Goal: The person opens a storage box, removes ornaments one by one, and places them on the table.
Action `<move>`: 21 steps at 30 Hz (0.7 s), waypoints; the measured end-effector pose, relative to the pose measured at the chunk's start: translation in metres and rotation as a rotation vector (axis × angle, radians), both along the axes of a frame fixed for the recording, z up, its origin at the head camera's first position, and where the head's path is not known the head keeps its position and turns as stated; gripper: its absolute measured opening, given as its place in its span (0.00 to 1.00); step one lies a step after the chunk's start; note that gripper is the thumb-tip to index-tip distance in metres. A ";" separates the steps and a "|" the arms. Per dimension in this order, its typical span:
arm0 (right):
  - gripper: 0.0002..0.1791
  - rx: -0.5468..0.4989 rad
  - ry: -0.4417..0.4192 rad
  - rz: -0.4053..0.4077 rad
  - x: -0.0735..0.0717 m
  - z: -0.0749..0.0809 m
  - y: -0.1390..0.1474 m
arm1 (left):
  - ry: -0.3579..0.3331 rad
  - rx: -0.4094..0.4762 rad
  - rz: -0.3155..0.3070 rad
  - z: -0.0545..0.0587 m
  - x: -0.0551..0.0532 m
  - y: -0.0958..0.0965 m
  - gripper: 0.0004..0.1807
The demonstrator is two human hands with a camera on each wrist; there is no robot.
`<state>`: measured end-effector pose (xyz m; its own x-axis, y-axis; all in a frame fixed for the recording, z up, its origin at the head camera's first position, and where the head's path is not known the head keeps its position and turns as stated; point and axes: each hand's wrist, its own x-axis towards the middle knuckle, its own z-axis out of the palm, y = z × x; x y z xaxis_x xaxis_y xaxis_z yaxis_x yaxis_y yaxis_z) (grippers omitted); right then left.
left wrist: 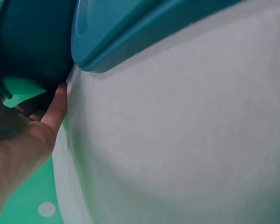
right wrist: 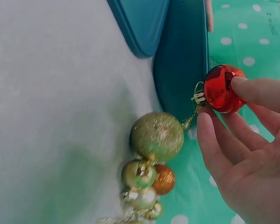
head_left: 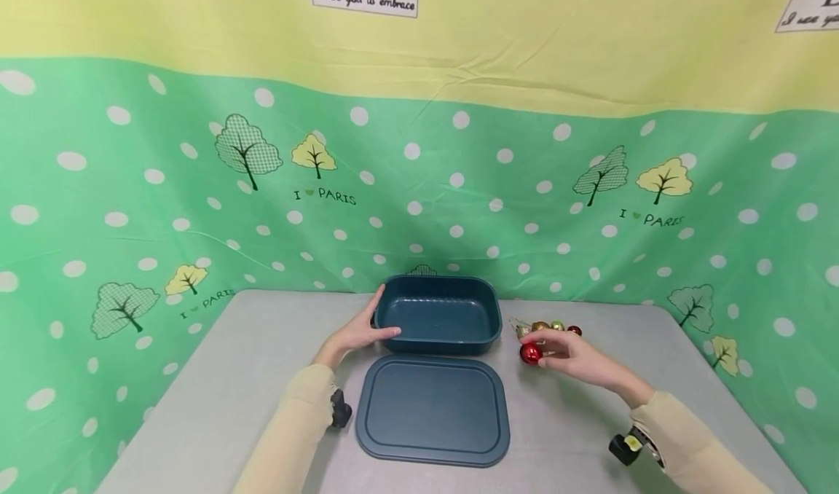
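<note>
Thumb and fingertips of my right hand point(head_left: 569, 354) pinch a shiny red bauble point(head_left: 531, 353), held beside the right end of a dark blue rectangular box point(head_left: 435, 346). In the right wrist view, the bauble's gold cap and string loop show clearly. My left hand point(head_left: 357, 332) holds the box's left end, the thumb over the rim and the other fingers along the outside wall. Behind the right hand lies a group of small baubles, among them a gold glitter ball point(right wrist: 157, 136), an orange one point(right wrist: 164, 179) and a pale gold one point(right wrist: 139, 174).
A flat blue lid point(head_left: 432, 410) lies on the grey table point(head_left: 557, 443), just in front of the box. Behind the table hangs a green and yellow printed curtain point(head_left: 459, 202), close to the box's back.
</note>
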<state>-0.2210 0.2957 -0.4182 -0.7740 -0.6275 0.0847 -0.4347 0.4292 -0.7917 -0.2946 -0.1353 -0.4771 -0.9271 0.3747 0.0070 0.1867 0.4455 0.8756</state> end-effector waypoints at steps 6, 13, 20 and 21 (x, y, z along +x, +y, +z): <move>0.22 -0.009 -0.004 0.009 0.008 -0.007 0.018 | -0.022 -0.001 0.008 0.001 0.002 0.000 0.59; 0.24 -0.014 0.019 -0.018 0.013 -0.023 0.036 | -0.010 -0.002 0.008 -0.002 0.000 0.000 0.59; 0.24 0.029 0.030 -0.090 0.016 -0.034 0.045 | -0.012 -0.004 0.008 -0.001 0.000 0.000 0.59; 0.24 0.038 0.036 -0.102 0.017 -0.035 0.045 | -0.013 -0.005 0.006 -0.001 0.000 0.000 0.58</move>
<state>-0.2042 0.3407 -0.4529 -0.8308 -0.5490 0.0911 -0.4149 0.5018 -0.7590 -0.2945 -0.1352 -0.4777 -0.9294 0.3689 -0.0066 0.1728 0.4509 0.8757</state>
